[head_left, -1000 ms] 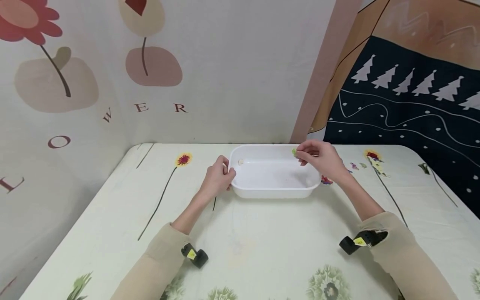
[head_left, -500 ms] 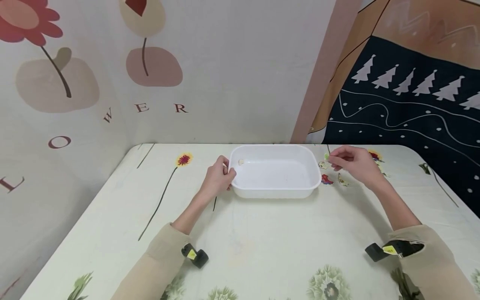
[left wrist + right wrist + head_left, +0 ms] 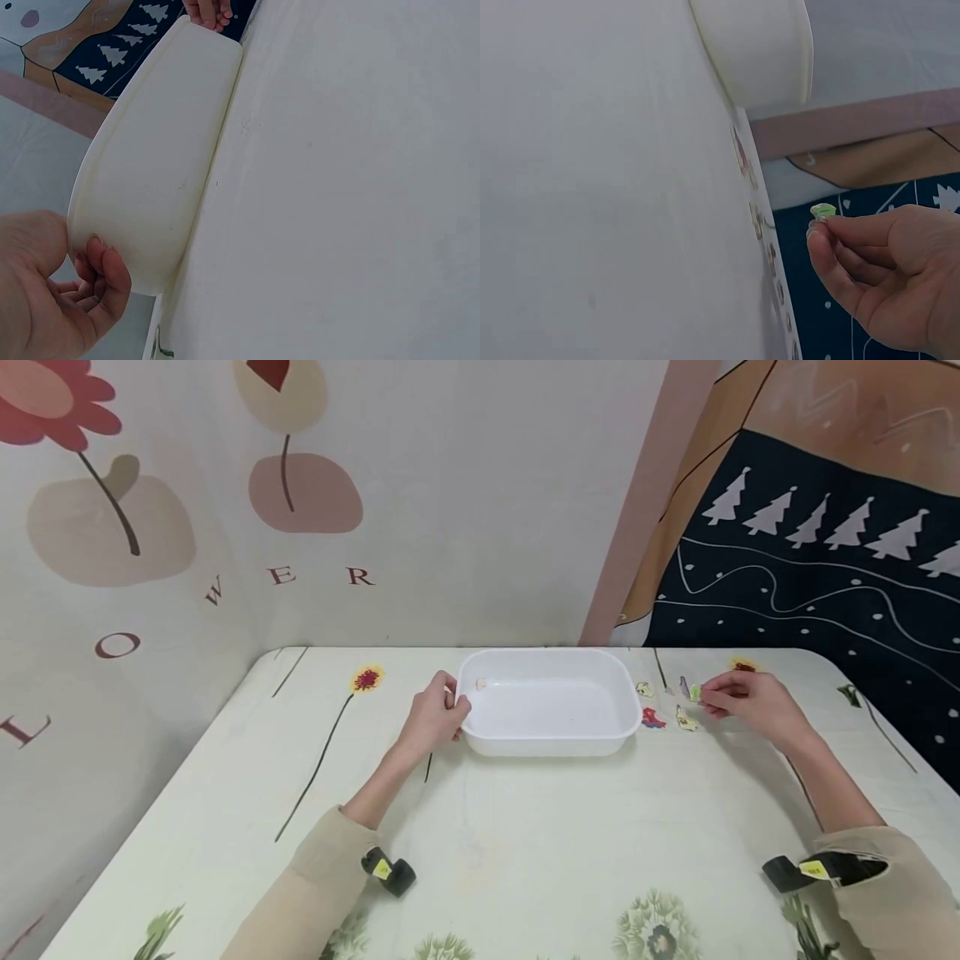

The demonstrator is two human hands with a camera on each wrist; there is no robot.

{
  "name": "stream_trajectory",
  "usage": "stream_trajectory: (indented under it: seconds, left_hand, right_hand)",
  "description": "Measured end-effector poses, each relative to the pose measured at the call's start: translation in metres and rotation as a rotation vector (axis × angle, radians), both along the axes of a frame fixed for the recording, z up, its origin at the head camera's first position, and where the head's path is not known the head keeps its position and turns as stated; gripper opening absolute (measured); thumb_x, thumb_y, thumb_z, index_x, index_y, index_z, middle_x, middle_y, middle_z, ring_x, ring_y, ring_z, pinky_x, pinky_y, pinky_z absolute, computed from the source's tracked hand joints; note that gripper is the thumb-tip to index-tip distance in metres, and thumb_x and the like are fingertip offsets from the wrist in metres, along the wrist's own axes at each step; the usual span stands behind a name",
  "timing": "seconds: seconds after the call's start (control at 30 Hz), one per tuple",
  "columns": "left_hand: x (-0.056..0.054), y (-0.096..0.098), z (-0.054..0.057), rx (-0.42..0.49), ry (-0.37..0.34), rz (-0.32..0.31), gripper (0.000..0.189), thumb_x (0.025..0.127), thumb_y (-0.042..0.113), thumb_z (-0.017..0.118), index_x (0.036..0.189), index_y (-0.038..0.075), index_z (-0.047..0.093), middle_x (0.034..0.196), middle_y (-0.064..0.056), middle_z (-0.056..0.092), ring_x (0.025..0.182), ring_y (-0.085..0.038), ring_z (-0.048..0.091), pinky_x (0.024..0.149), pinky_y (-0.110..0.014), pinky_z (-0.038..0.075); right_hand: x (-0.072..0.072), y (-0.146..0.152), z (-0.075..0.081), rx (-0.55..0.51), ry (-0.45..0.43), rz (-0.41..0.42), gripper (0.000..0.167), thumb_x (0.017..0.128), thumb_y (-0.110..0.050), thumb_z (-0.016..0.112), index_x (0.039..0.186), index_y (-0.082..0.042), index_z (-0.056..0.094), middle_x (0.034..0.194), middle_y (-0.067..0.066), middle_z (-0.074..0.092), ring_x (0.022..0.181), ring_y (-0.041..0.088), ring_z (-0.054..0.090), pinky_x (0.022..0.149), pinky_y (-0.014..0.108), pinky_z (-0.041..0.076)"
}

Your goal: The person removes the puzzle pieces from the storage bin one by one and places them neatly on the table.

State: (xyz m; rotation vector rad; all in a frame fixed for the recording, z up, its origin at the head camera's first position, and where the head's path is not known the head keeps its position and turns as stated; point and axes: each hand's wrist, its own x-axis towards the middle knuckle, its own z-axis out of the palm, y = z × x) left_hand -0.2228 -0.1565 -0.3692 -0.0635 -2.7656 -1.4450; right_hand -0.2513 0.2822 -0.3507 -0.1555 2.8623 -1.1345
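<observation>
A white rectangular plastic tub point(image 3: 551, 746) stands on the table. My left hand point(image 3: 435, 714) grips its left rim, thumb inside and fingers outside; the left wrist view shows this hand point(image 3: 71, 289) at the tub's near end. To the right of the tub, my right hand point(image 3: 753, 703) pinches a small flat green piece point(image 3: 696, 693) between thumb and forefinger. That green piece point(image 3: 823, 211) shows plainly at the fingertips in the right wrist view. Small cut-out pieces lie around it: a red and blue one point(image 3: 652, 718), a yellowish one point(image 3: 686, 719), a pale yellow one point(image 3: 644, 690) and a purplish one point(image 3: 684, 686).
A small pale piece point(image 3: 482, 683) is inside the tub near its left wall. The flower-printed tablecloth point(image 3: 525, 835) covers the table. A printed curtain point(image 3: 450, 527) hangs along the back, and a dark tree-patterned cloth point(image 3: 810, 585) hangs at the right.
My right hand has moved right, from over the tub's right end to the cut-out pieces, still pinching the green piece. My left hand and the tub have stayed put.
</observation>
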Motion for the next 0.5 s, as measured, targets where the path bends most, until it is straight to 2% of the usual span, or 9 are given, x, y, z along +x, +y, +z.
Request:
stream_trajectory:
  seconds: [0.2, 0.5]
  left_hand:
    - [0.0, 0.001, 0.002, -0.003, 0.005, -0.003, 0.021, 0.099, 0.012, 0.054, 0.116, 0.001, 0.048, 0.075, -0.005, 0.046, 0.058, -0.017, 0.058, 0.054, -0.025, 0.05]
    - [0.0, 0.001, 0.002, 0.002, 0.001, -0.005, 0.021, 0.099, 0.012, 0.054, 0.116, 0.001, 0.048, 0.074, -0.005, 0.046, 0.059, -0.017, 0.058, 0.054, -0.025, 0.05]
  right_hand:
    - [0.0, 0.015, -0.007, -0.025, -0.049, 0.005, 0.032, 0.101, -0.012, 0.061, 0.119, 0.014, 0.058, 0.096, 0.014, 0.07, 0.076, 0.009, 0.065, 0.07, 0.019, 0.055]
    - [-0.001, 0.027, -0.016, -0.023, -0.147, -0.017, 0.034, 0.1, -0.012, 0.06, 0.121, 0.014, 0.056, 0.093, 0.007, 0.07, 0.076, 0.012, 0.066, 0.068, 0.022, 0.055]
